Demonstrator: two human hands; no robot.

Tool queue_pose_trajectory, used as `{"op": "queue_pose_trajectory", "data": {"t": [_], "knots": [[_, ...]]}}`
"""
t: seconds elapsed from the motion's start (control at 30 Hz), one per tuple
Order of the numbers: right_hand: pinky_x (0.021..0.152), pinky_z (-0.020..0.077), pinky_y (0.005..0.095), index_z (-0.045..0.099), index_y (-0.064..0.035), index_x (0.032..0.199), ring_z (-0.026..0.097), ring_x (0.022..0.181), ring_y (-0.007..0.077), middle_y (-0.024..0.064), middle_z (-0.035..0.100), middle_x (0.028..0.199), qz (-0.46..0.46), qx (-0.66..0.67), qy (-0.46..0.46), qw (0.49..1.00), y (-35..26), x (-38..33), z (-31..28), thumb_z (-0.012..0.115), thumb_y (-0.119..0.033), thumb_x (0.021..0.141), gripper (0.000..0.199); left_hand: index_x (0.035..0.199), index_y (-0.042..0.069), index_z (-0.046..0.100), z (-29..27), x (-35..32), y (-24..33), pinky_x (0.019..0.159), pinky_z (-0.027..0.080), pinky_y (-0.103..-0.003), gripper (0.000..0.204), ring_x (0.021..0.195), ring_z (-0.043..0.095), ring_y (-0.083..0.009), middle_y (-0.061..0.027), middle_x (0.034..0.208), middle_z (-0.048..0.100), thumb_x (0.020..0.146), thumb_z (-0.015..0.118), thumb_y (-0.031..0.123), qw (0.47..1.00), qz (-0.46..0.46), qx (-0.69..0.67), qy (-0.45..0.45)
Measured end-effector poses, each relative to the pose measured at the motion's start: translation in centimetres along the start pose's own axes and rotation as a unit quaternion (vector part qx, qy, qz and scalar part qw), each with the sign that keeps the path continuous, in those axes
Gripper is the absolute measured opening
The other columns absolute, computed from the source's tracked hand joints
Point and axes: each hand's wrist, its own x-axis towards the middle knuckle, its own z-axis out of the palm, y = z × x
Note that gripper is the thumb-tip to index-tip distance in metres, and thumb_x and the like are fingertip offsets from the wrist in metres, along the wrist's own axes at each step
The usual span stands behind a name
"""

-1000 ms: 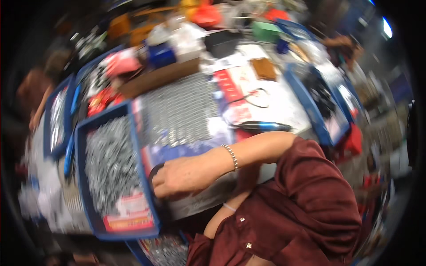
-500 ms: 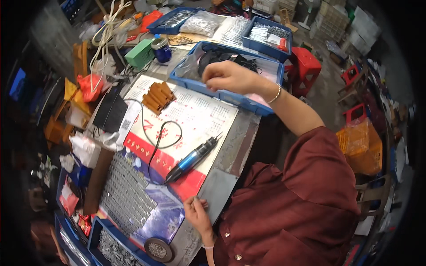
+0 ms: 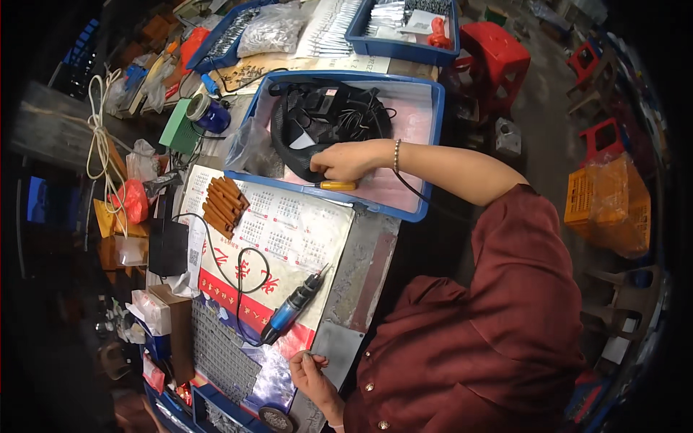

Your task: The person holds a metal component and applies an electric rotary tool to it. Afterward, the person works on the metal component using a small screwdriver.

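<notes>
My right hand [image 3: 350,161] reaches into a blue tray [image 3: 437,130] lined with pink and clear plastic. Its curled fingers are closed at the near edge of a black mesh bag [image 3: 343,126], with thin black cables on top. A yellow-handled tool [image 3: 336,185] lies just below that hand. My left hand [image 3: 314,377] hovers at the near table edge beside a grey plate [image 3: 338,352], thumb and fingers pinched together; anything between them is too small to tell. A blue-and-black electric rotary tool [image 3: 290,312] lies on a printed calendar sheet [image 3: 285,227], its cord looped.
Brown sticks [image 3: 225,206] lie stacked on the sheet. Beyond stand a blue jar [image 3: 211,117], a green box [image 3: 180,124] and a tray of metal parts [image 3: 451,50]. Rows of small grey pieces [image 3: 220,343] cover the table's left end. Red stools [image 3: 494,54] stand on the floor.
My right hand has lowered from above the tray onto the black mesh bag. The view has shifted, showing more of the tray. My left hand stays pinched near the table edge.
</notes>
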Motion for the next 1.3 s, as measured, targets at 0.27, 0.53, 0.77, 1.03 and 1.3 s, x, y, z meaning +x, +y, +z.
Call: {"op": "queue_pose_trajectory", "data": {"t": [0.27, 0.53, 0.77, 1.03, 1.3], "knots": [[0.07, 0.0537, 0.0453, 0.068, 0.0038, 0.092, 0.068, 0.085, 0.0389, 0.0235, 0.069, 0.089, -0.016, -0.15, 0.022, 0.988, -0.5, -0.9, 1.2, 0.058, -0.019, 0.087, 0.025, 0.099, 0.0, 0.057, 3.6, 0.4, 0.9, 0.06, 0.048, -0.024, 0.015, 0.061, 0.056, -0.0116, -0.0071, 0.073, 0.062, 0.099, 0.055, 0.014, 0.998, -0.037, 0.037, -0.025], [0.059, 0.0511, 0.0384, 0.066, 0.0046, 0.083, 0.068, 0.071, 0.0314, 0.02, 0.068, 0.079, 0.01, -0.135, -0.075, 0.988, 0.4, 1.1, 1.1, 0.064, -0.013, 0.075, 0.019, 0.099, 0.0, 0.057, 5.6, 1.3, 0.7, 0.061, 0.049, -0.024, 0.013, 0.062, 0.059, -0.0117, -0.0074, 0.074, 0.064, 0.098, 0.056, 0.012, 0.995, -0.054, 0.013, -0.077], [0.046, 0.0442, 0.0315, 0.064, -0.0013, 0.073, 0.054, 0.053, 0.0161, 0.0047, 0.055, 0.062, 0.243, 0.266, -0.121, 0.925, -0.3, 1.6, 2.1, 0.066, -0.023, 0.087, 0.026, 0.11, -0.003, 0.059, 5.4, 1.2, 0.0, 0.065, 0.051, -0.024, 0.02, 0.068, 0.062, -0.0127, -0.0108, 0.082, 0.067, 0.098, 0.055, 0.012, 0.991, -0.079, -0.072, -0.082], [0.055, 0.0482, 0.0253, 0.059, -0.0047, 0.097, 0.059, 0.068, 0.0116, 0.0052, 0.061, 0.084, 0.088, 0.254, 0.0, 0.963, -3.6, -0.7, -1.6, 0.06, -0.021, 0.092, 0.017, 0.122, -0.008, 0.055, 3.9, 2.2, -1.1, 0.073, 0.052, -0.027, 0.028, 0.078, 0.064, -0.0148, -0.0171, 0.1, 0.069, 0.099, 0.051, 0.008, 0.982, -0.104, -0.129, -0.091], [0.047, 0.0355, 0.0216, 0.05, -0.0051, 0.121, 0.044, 0.053, 0.0035, -0.0054, 0.046, 0.063, 0.039, 0.255, -0.191, 0.947, -15.7, -5.8, 5.4, 0.054, -0.013, 0.095, 0.028, 0.121, -0.003, 0.057, 1.4, 1.9, -1.2, 0.071, 0.052, -0.024, 0.026, 0.077, 0.066, -0.0124, -0.0133, 0.098, 0.07, 0.099, 0.051, 0.01, 0.971, -0.134, -0.194, -0.048]]}}
